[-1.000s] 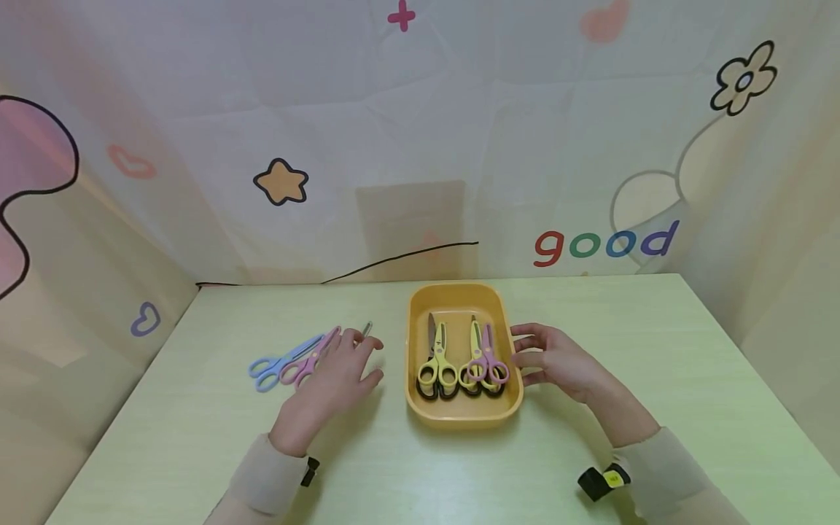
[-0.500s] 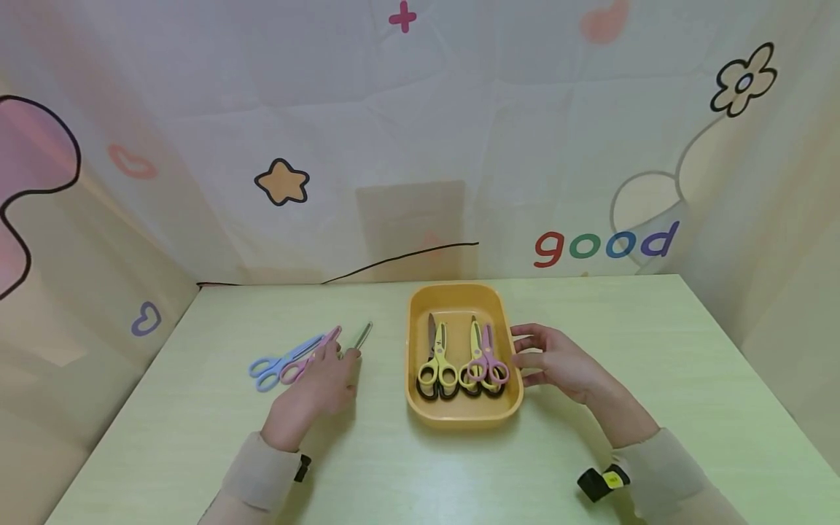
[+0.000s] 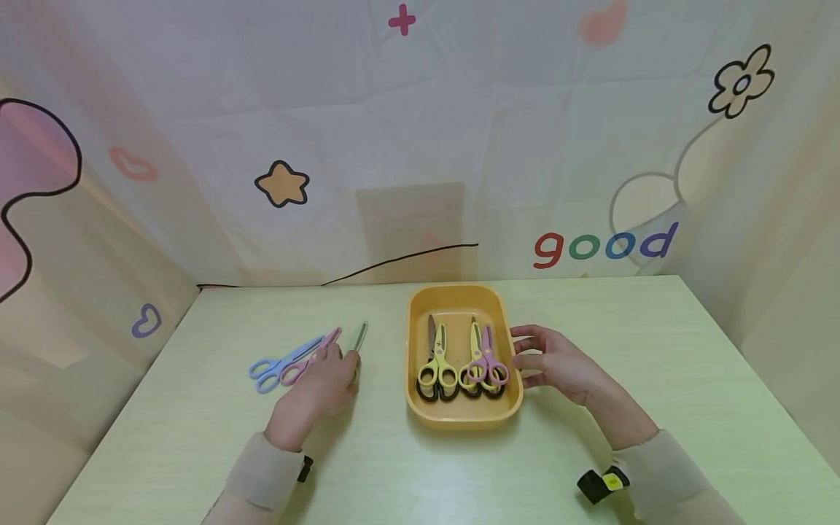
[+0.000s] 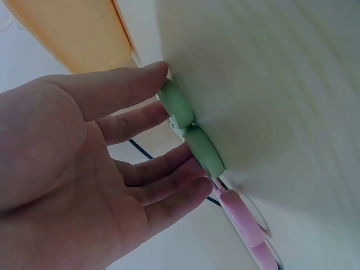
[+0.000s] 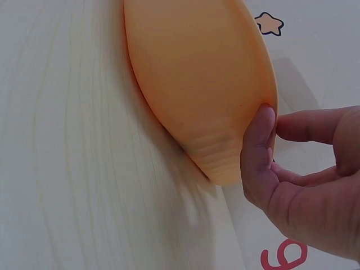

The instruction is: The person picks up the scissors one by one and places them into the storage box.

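Observation:
Green scissors (image 3: 359, 337) lie on the table with their blades pointing away. My left hand (image 3: 318, 386) pinches their handles; in the left wrist view the thumb is at one green loop (image 4: 177, 104) and the fingertips at the other. Just left of that hand are pink scissors (image 3: 294, 372), partly covered by it, and blue scissors (image 3: 284, 364). A yellow tray (image 3: 464, 417) stands at the centre. My right hand (image 3: 558, 362) touches its right side from outside; in the right wrist view the fingers (image 5: 259, 135) rest against the outer wall and rim.
Inside the tray lie several scissors: yellow ones (image 3: 437, 364), purple ones (image 3: 487, 363) on the right, and black-handled ones (image 3: 428, 392) beneath. A printed curtain (image 3: 315, 117) hangs behind the table's far edge.
My left hand has come down and back, its fingers closing at the green scissors' handles, and the blade tip has shifted slightly left. The right hand and tray have kept still.

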`<state>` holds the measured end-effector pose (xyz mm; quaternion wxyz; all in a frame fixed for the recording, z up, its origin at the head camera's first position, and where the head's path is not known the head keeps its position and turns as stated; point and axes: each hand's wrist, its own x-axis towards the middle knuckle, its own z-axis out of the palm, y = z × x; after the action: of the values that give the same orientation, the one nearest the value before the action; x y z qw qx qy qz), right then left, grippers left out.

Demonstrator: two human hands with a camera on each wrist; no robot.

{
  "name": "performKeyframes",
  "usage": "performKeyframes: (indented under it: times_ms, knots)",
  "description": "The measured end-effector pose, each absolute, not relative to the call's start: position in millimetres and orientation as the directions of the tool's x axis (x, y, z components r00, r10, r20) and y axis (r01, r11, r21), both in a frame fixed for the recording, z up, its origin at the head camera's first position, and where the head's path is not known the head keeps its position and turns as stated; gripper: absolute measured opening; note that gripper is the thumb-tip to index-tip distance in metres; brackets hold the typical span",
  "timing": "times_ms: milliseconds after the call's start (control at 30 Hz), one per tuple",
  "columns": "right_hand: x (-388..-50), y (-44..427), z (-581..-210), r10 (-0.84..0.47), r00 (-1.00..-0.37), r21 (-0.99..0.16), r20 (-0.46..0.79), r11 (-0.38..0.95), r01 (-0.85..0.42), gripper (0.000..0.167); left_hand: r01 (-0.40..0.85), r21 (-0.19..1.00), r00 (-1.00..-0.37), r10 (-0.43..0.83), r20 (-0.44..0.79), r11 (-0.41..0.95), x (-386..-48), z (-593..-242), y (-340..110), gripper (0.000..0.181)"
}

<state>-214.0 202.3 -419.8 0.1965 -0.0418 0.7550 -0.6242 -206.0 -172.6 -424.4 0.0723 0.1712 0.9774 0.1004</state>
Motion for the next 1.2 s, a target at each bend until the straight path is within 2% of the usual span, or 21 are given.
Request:
performKeyframes:
  times_ms: [433,1200]
  knots:
    - [-214.0,202.2,-419.6,-0.316,-0.918,-0.961,-0.239,0.213,0.177,0.062,0.36,0.231,-0.922,0.383,-0.059,0.904,-204.5,-429.5,-166.5,0.026]
    - [-214.0,202.3,-419.9,-0.316,-0.918,-0.962,-0.24,0.207,0.18,0.061,0.397,0.18,-0.913,0.408,-0.028,0.9,-210.4,-429.0,-158.5,0.015]
